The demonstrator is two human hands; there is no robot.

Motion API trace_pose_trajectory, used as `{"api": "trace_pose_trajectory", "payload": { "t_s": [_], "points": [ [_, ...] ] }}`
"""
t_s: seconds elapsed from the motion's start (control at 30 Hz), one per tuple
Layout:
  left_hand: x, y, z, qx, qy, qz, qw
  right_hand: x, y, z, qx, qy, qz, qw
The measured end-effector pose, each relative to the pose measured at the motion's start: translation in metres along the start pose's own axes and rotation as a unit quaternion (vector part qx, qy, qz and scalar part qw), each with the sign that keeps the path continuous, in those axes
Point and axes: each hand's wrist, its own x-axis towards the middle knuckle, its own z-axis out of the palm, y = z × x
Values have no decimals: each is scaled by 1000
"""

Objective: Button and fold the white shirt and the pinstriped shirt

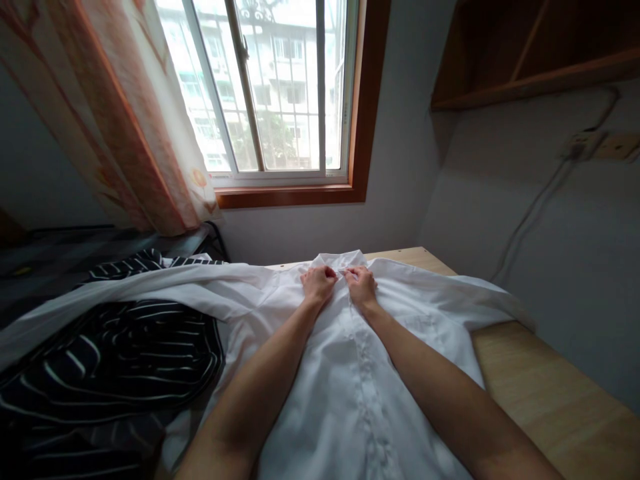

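A white button-up shirt [350, 373] lies spread front-up on a wooden table [550, 387], collar toward the window. My left hand [319, 282] is closed, pinching the shirt's fabric just below the collar, left of the button placket. My right hand [360, 283] is closed on the fabric on the other side of the placket. The two hands sit close together, almost touching, at the top of the shirt front. Both forearms stretch across the shirt's body.
A black garment with white stripes [110, 367] is bunched on the left, partly under the shirt's sleeve. A patterned curtain [125, 113] hangs at the window [275, 87]. A wooden shelf [540, 53] and a cable [530, 220] are on the right wall.
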Motion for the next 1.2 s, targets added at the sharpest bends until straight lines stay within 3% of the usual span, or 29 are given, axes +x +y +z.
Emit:
{"api": "trace_pose_trajectory", "payload": {
  "t_s": [0.2, 0.7, 0.93, 1.2],
  "points": [
    [-2, 1, 1, 18, 21, 22, 999, 0, -1, 1, -55, -19, 5, 998],
    [0, -2, 3, 23, 2, 22, 999, -3, -5, 0, -158, -67, -3, 985],
    [0, -3, 6, 30, 17, 34, 999, 0, -5, 1, -152, -50, 27, 987],
    [-5, 2, 4, 8, 65, 101, 993, 3, -3, 4, -109, -27, 41, 993]
  ]
}}
